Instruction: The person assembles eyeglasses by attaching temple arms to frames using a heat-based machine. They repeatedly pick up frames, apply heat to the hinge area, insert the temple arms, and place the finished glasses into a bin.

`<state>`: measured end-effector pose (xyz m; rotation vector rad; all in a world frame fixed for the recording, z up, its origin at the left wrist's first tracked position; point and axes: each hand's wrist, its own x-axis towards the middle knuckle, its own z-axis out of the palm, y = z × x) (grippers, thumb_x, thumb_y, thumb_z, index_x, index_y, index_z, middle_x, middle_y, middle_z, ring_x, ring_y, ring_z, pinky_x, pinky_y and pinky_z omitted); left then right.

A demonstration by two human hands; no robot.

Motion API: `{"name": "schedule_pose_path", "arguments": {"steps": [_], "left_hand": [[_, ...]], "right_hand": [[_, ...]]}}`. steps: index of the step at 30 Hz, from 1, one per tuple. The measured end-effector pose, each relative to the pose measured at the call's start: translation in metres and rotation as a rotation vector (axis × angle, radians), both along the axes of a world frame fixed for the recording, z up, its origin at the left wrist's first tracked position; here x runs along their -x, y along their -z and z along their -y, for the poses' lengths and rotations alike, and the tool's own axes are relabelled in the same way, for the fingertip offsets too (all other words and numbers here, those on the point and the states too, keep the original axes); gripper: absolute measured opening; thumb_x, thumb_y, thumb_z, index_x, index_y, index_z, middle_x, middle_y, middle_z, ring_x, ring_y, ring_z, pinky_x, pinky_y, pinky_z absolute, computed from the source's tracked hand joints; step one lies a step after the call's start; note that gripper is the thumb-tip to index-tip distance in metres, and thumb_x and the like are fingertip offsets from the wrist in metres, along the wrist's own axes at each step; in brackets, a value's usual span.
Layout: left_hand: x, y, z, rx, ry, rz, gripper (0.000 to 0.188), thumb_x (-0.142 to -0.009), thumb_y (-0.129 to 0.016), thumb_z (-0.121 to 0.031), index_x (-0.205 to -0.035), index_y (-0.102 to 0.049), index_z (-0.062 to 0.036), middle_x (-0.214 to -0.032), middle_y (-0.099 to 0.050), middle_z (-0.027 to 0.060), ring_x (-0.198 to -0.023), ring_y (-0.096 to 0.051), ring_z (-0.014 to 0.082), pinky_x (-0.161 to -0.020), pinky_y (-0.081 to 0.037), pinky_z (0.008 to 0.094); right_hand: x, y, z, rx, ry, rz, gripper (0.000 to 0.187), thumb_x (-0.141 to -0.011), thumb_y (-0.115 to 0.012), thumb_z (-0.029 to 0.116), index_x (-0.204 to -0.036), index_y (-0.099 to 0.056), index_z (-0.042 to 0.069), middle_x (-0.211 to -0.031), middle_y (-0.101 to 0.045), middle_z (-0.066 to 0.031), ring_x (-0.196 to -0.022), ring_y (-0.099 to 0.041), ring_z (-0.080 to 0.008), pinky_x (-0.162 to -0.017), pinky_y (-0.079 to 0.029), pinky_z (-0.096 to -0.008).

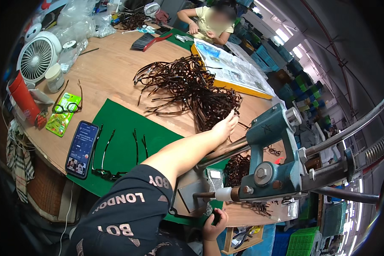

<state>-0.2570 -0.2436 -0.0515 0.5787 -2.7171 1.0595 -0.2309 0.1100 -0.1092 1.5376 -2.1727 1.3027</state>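
My left arm reaches across the table, and my left hand touches the right end of a tangled heap of dark brown tortoiseshell eyeglasses. Its fingers are bent together against the heap; whatever is between them is hidden. Low in view, my right hand is held palm up beside the press, fingers loosely curled and apart, with nothing visible in it. Between me and the heap lies a green mat, where a few pairs of eyeglasses rest with temples pointing away. A teal metal lever press stands on the right.
A phone, a green packet, a red cup and a white fan occupy the left side. Newspaper covers a yellow-edged board beyond the heap. A co-worker sits opposite, near a red brush.
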Motion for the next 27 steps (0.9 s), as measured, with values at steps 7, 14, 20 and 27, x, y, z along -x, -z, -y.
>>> {"name": "schedule_pose_path", "arguments": {"steps": [7,14,20,27], "left_hand": [[-0.075,0.006,0.013,0.021,0.068,-0.124,0.034,-0.084,-0.047,-0.026,-0.115,-0.052,-0.0150,-0.119,-0.048,0.0121,-0.116,-0.041,0.0294,-0.100,-0.025,0.0582],[-0.202,-0.032,0.009,-0.211,0.216,-0.169,0.028,-0.077,-0.052,-0.020,-0.105,-0.056,-0.0172,-0.106,-0.048,0.0123,-0.109,-0.044,0.0281,-0.100,-0.027,0.0520],[-0.228,-0.031,-0.013,-0.394,0.366,-0.228,0.034,-0.070,-0.059,-0.013,-0.103,-0.060,-0.0161,-0.110,-0.049,0.0138,-0.111,-0.045,0.0308,-0.105,-0.025,0.0523],[-0.211,-0.079,-0.055,-0.484,0.100,-0.272,0.024,-0.066,-0.066,-0.014,-0.089,-0.064,-0.0091,-0.097,-0.056,0.0126,-0.099,-0.054,0.0289,-0.085,-0.042,0.0423]], "right_hand": [[-0.003,0.008,0.001,0.032,-0.014,0.087,0.021,-0.076,-0.055,0.000,-0.097,-0.054,-0.001,-0.091,-0.058,-0.0140,-0.086,-0.055,-0.0297,-0.080,-0.045,-0.0375],[0.001,0.009,-0.005,-0.015,-0.077,0.051,0.027,-0.080,-0.051,-0.002,-0.107,-0.049,-0.002,-0.098,-0.054,-0.0133,-0.088,-0.055,-0.0227,-0.083,-0.044,-0.0326],[-0.004,0.000,0.001,-0.011,-0.082,0.039,0.026,-0.079,-0.051,-0.003,-0.105,-0.052,-0.001,-0.095,-0.056,-0.0131,-0.086,-0.056,-0.0242,-0.084,-0.043,-0.0338],[-0.001,-0.007,0.004,0.016,-0.040,0.096,0.024,-0.075,-0.056,-0.002,-0.099,-0.056,0.003,-0.086,-0.060,-0.0111,-0.085,-0.057,-0.0295,-0.094,-0.039,-0.0443]]}}
